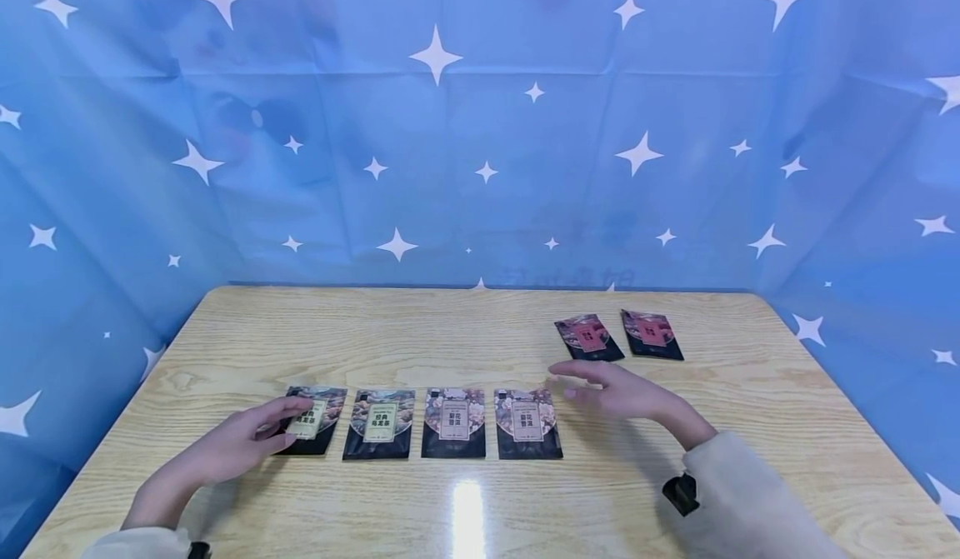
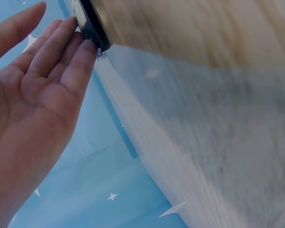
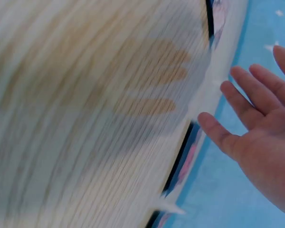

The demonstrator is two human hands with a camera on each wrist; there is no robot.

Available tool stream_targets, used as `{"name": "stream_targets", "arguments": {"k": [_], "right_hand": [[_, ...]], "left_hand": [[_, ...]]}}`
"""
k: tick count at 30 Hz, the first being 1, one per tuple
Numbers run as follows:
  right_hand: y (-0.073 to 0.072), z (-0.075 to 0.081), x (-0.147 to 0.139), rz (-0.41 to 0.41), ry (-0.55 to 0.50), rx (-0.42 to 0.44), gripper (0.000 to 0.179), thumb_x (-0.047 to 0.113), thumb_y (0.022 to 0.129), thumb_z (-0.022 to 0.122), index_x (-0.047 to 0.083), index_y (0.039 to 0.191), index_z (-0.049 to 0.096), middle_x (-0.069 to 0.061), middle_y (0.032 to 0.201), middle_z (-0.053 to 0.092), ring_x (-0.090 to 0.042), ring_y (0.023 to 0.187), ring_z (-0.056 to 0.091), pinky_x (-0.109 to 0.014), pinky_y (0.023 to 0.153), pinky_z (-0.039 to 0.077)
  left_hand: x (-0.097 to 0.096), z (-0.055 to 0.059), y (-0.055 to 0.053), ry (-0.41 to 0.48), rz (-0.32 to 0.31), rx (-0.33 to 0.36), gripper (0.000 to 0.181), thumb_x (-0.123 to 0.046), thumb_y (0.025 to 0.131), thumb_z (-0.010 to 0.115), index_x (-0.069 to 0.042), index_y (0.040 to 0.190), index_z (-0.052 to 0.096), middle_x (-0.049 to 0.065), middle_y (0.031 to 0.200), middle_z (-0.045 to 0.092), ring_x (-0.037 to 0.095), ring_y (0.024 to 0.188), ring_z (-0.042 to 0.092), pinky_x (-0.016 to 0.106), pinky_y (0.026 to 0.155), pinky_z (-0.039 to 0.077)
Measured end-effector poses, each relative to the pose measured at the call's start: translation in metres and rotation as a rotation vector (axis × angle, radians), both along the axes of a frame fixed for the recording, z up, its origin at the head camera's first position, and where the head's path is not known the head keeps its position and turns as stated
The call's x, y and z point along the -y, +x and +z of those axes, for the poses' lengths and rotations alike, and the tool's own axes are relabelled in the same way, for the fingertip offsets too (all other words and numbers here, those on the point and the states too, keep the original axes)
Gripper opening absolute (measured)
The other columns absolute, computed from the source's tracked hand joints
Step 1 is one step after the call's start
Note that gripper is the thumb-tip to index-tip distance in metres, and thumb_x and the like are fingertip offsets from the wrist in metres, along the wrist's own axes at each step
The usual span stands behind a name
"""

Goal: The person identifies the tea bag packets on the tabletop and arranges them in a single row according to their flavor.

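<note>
Four tea sachets would be several in one row; in the head view the leftmost green-label tea sachet (image 1: 318,426) lies under the fingertips of my left hand (image 1: 217,451). Its fingers are fairly straight in the left wrist view, touching the edge of the sachet (image 2: 96,28). Beside it lies a second green-label sachet (image 1: 380,426), then two pale pink-label sachets (image 1: 453,424). My right hand (image 1: 622,392) hovers over the table just right of the row, fingers extended and holding nothing. In the right wrist view its fingers (image 3: 249,102) are spread apart.
Two red-label sachets (image 1: 588,336) lie farther back on the right, slightly turned, beyond my right hand. All sit on a light wood table (image 1: 375,334). A blue star-patterned cloth (image 1: 480,126) hangs behind and along both sides.
</note>
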State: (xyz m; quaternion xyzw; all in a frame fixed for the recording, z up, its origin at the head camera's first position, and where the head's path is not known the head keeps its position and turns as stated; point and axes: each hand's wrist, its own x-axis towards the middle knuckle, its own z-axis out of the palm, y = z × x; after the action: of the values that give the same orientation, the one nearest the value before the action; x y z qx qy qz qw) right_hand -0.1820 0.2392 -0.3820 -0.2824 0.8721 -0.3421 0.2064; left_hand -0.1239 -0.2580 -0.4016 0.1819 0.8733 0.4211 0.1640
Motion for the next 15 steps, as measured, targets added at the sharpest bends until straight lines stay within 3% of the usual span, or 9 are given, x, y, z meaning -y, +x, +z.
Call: {"name": "stream_targets", "arguments": {"k": [15], "right_hand": [[-0.028, -0.012, -0.041, -0.177, -0.030, -0.011, 0.045, 0.012, 0.097, 0.045, -0.003, 0.137, 0.036, -0.027, 0.137, 0.036, -0.045, 0.125, 0.031, -0.059, 0.097, 0.034]], "left_hand": [[0.001, -0.001, -0.001, 0.008, -0.014, -0.008, 0.045, -0.018, 0.093, 0.054, 0.000, 0.132, 0.042, 0.028, 0.133, 0.040, 0.049, 0.120, 0.035, 0.059, 0.091, 0.040]]}}
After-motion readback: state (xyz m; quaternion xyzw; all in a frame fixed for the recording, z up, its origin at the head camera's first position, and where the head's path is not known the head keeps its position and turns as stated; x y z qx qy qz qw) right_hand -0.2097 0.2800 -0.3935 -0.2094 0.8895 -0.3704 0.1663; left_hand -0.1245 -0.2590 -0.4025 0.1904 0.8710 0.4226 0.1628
